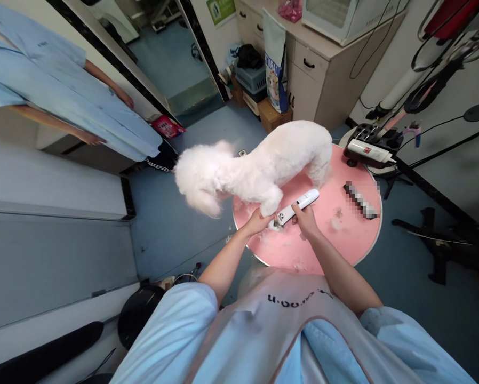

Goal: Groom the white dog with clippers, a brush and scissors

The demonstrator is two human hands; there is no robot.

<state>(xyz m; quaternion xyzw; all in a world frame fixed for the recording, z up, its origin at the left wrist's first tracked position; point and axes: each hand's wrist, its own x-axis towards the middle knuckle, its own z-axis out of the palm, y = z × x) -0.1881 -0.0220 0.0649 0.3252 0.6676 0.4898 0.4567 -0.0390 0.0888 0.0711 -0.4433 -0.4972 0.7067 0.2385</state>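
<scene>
A fluffy white dog (279, 152) stands on the round pink grooming table (343, 240), its head over the table's left edge. My left hand (259, 221) is closed around one of its front legs near the paw. In my right hand (305, 218) is a white hair clipper (303, 201), gripped along its body. The clipper's blade end lies close to the held paw; whether it touches the fur I cannot tell. Loose tufts of white fur (337, 223) lie on the pink top. A second, partly blurred-out clipper-like tool (360, 200) rests at the table's right side.
A black tool holder (369, 144) with a white tube stands behind the table's right edge. A person in light blue (63, 80) stands at the left. Cabinets (307, 69), a food bag (275, 64) and a pet carrier (250, 77) are at the back. A black stand (435, 240) is at the right.
</scene>
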